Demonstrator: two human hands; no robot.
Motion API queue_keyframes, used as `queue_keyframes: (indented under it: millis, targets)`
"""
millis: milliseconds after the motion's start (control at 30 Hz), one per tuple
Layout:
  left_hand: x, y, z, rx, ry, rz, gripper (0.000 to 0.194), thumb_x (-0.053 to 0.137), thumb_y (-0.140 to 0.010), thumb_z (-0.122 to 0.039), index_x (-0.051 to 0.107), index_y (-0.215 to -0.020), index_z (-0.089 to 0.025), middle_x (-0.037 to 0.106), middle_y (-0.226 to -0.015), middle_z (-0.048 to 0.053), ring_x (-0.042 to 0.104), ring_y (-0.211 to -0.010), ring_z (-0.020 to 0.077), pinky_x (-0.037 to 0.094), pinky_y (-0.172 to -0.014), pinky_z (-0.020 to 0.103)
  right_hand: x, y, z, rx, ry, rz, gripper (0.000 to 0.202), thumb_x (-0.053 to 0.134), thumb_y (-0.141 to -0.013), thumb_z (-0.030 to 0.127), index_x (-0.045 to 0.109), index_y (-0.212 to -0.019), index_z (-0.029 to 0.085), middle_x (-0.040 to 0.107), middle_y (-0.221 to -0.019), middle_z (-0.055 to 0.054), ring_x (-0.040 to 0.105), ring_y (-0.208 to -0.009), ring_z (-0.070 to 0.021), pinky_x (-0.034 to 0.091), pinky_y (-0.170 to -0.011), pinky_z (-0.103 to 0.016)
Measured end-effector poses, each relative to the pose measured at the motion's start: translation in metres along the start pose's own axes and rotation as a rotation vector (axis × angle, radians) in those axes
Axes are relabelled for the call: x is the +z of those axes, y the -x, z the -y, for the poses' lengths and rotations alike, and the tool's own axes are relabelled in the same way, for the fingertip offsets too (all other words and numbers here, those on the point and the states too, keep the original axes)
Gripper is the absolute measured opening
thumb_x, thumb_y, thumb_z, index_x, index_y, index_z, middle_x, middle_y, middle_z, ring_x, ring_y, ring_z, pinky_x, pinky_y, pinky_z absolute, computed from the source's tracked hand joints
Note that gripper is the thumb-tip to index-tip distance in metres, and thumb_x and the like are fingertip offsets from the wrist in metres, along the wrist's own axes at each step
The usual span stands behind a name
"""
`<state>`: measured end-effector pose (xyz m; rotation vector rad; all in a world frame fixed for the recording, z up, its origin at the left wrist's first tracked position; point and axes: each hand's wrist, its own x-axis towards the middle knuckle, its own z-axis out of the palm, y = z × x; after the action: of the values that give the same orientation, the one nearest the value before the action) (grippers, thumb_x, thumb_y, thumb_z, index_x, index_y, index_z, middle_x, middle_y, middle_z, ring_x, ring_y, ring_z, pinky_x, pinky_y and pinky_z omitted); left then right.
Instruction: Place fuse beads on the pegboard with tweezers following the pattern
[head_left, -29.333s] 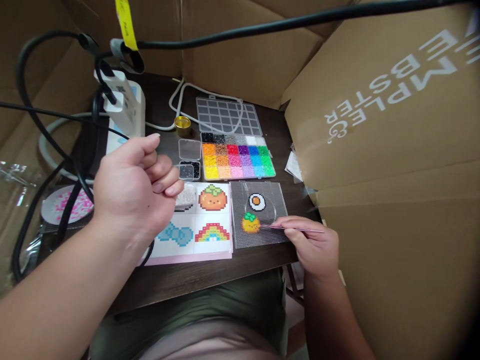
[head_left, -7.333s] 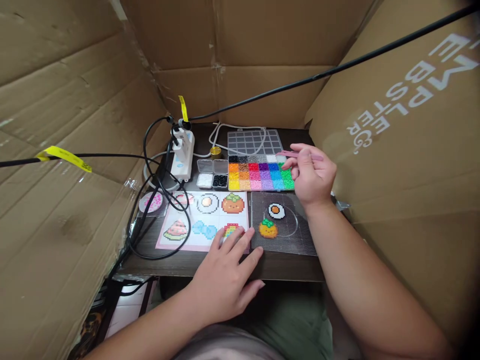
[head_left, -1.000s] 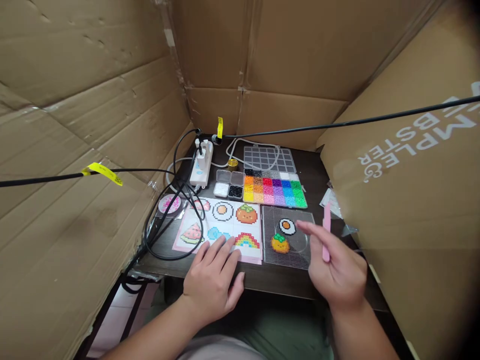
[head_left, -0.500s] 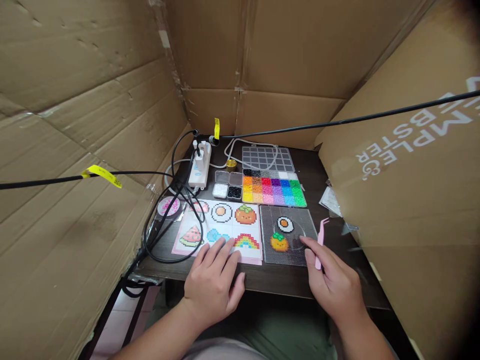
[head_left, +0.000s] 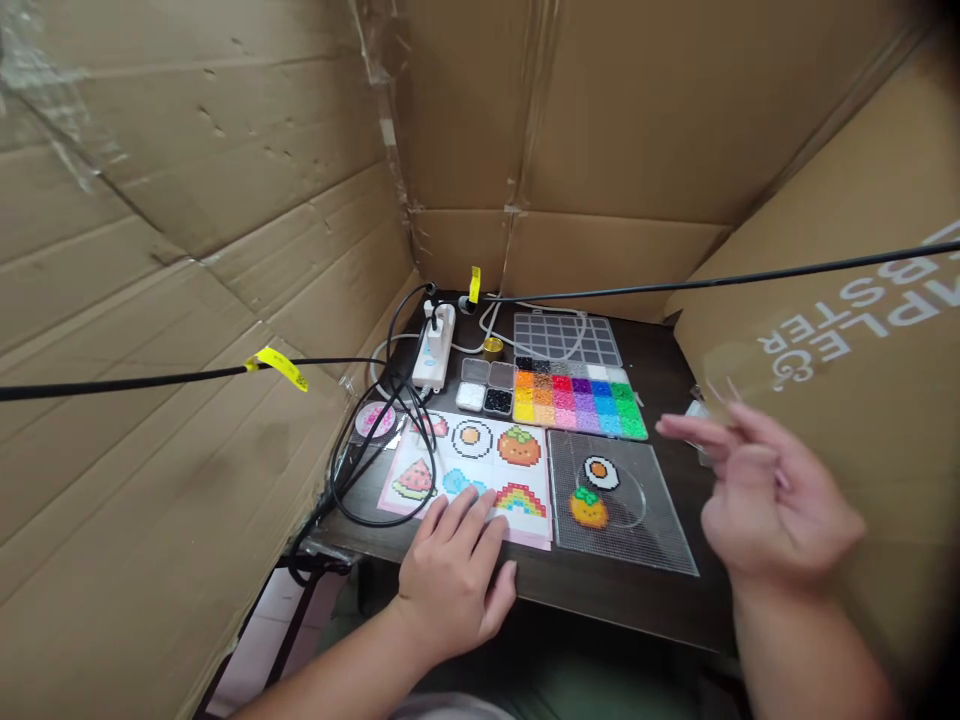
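My left hand [head_left: 457,585] lies flat with fingers spread on the lower edge of a pattern sheet [head_left: 450,460] printed with pixel pictures. Raised to the right of the clear pegboard [head_left: 652,545], my right hand [head_left: 780,510] is closed around pink tweezers [head_left: 781,480], mostly hidden by the fingers; their blurred tips point up. On the pegboard sit a fried-egg bead figure [head_left: 601,473] and an orange persimmon bead figure [head_left: 589,508] with a green top. Beyond it stands a bead box [head_left: 577,400] with many-coloured compartments.
Black cables [head_left: 337,480] loop over the sheet's left side. A power strip [head_left: 435,350], small boxes of white beads [head_left: 471,397] and black beads [head_left: 498,401], a gold tin [head_left: 493,347] and a compartment lid [head_left: 600,345] stand farther back. Cardboard walls [head_left: 225,250] enclose the table.
My right hand has lifted off the pegboard and moved right and up, with the tweezers in it. The left hand stays on the sheet. The whole view has shifted.
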<state>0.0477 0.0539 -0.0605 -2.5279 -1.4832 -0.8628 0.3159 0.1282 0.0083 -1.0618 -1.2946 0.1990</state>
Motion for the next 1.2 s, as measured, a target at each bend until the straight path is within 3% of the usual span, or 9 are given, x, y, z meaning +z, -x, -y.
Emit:
queue_keyframes:
  millis: [100,233,433,600,767,900,933,1067,1200]
  targets:
    - [-0.001,0.001,0.000,-0.009,-0.013,-0.004,0.036,0.060,-0.088,-0.039,0.066,-0.119,-0.022,0.063,-0.140,0.008,0.057,-0.129,0.0303,0.037,-0.109,0.048,0.021,-0.049,-0.003,-0.061,-0.231,-0.105,0.030,0.062,-0.093,0.044,0.073,-0.113,0.025,0.076,-0.082,-0.007,0.075,-0.072,-0.0254,0.062,-0.073,-0.051]
    - [-0.001,0.002,-0.001,-0.016,-0.032,-0.025,0.036,0.061,-0.087,-0.040,0.067,-0.119,-0.023,0.062,-0.140,0.010,0.056,-0.129,0.0302,0.039,-0.109,0.048,0.033,-0.085,-0.024,0.005,-0.263,-0.133,0.028,0.063,-0.092,0.049,0.073,-0.110,0.030,0.075,-0.088,-0.008,0.074,-0.078,-0.0252,0.062,-0.075,-0.050]
    - [-0.002,0.000,-0.002,-0.036,-0.002,-0.029,0.038,0.063,-0.086,-0.039,0.065,-0.121,-0.023,0.060,-0.141,0.010,0.055,-0.130,0.0306,0.040,-0.110,0.048,0.032,-0.074,-0.066,0.181,-0.253,-0.075,0.028,0.065,-0.090,0.048,0.072,-0.108,0.027,0.074,-0.084,-0.009,0.071,-0.067,-0.0229,0.059,-0.066,-0.044]
    - [-0.022,-0.014,-0.007,-0.075,0.244,-0.090,0.027,0.060,-0.085,-0.022,0.063,-0.112,-0.018,0.064,-0.127,0.015,0.058,-0.121,0.0287,0.046,-0.104,0.048,0.036,-0.060,-0.078,0.228,-0.195,-0.099,0.042,0.063,-0.089,0.055,0.069,-0.110,0.019,0.074,-0.081,-0.007,0.068,-0.056,-0.0178,0.055,-0.056,-0.035]
    - [-0.045,-0.055,-0.025,0.144,0.437,-0.062,0.029,0.058,-0.083,-0.020,0.062,-0.111,-0.014,0.064,-0.119,0.017,0.060,-0.112,0.0258,0.051,-0.099,0.044,0.042,-0.057,-0.085,0.279,-0.169,-0.060,0.050,0.060,-0.089,0.060,0.067,-0.106,0.015,0.073,-0.074,-0.004,0.064,-0.049,-0.0138,0.052,-0.049,-0.029]
    - [-0.038,-0.105,-0.025,0.484,0.356,-0.029,0.021,0.053,-0.088,-0.026,0.067,-0.101,-0.017,0.071,-0.109,0.012,0.064,-0.105,0.0242,0.049,-0.095,0.042,0.044,-0.056,-0.086,0.318,-0.190,-0.050,0.049,0.063,-0.086,0.062,0.067,-0.103,0.016,0.072,-0.072,-0.002,0.061,-0.046,-0.0105,0.050,-0.048,-0.025]
    - [-0.032,-0.118,-0.020,0.502,0.336,-0.001,0.020,0.052,-0.089,-0.026,0.068,-0.098,-0.018,0.073,-0.107,0.010,0.065,-0.105,0.0243,0.046,-0.097,0.044,0.044,-0.055,-0.085,0.326,-0.197,-0.052,0.048,0.064,-0.085,0.062,0.067,-0.101,0.016,0.072,-0.071,-0.002,0.061,-0.045,-0.0101,0.050,-0.047,-0.024]
    - [-0.005,-0.154,0.011,0.294,0.470,0.035,0.019,0.053,-0.088,-0.029,0.069,-0.084,-0.019,0.074,-0.081,0.005,0.066,-0.079,0.0189,0.047,-0.080,0.037,0.042,-0.054,-0.085,0.358,-0.205,-0.049,0.042,0.062,-0.088,0.059,0.067,-0.099,0.018,0.072,-0.071,-0.001,0.061,-0.044,-0.0103,0.048,-0.045,-0.024]
    - [0.007,-0.162,0.040,0.069,0.560,-0.011,0.021,0.053,-0.089,-0.027,0.067,-0.076,-0.019,0.072,-0.076,0.006,0.063,-0.072,0.0170,0.047,-0.071,0.032,0.041,-0.054,-0.084,0.382,-0.207,-0.042,0.041,0.063,-0.087,0.059,0.067,-0.097,0.019,0.073,-0.071,-0.001,0.061,-0.044,-0.0112,0.047,-0.045,-0.025]
